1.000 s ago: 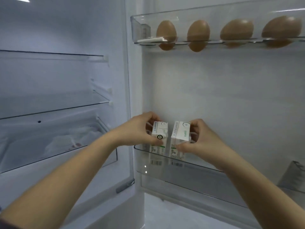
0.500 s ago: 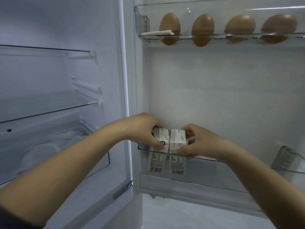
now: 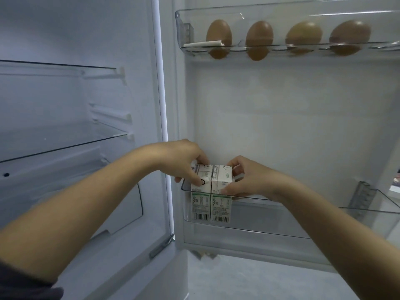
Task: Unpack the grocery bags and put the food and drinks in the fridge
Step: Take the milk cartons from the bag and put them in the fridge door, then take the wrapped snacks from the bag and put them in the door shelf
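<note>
Seating two small cartons side by side at the left end of the fridge door's lower bin.

Left of the grips lay the glass shelves (image 3: 65,144) of the main compartment. The left hand (image 3: 186,163) curled over the top of the left carton (image 3: 200,182), thumb on its front face. The right carton (image 3: 221,180) stood touching it, flank to flank, and the right hand (image 3: 251,180) pinched it from its right side. Both cartons stood upright, long axes vertical, directly beneath the fingers. Their lower halves were sunk behind the clear wall of the door bin (image 3: 259,219), barcodes showing through. Each hand was nearest its own carton, so the release probably needed only opened fingers and a straight lift. Right of the grips the bin ran on, and eggs (image 3: 219,36) sat high above them.
</note>
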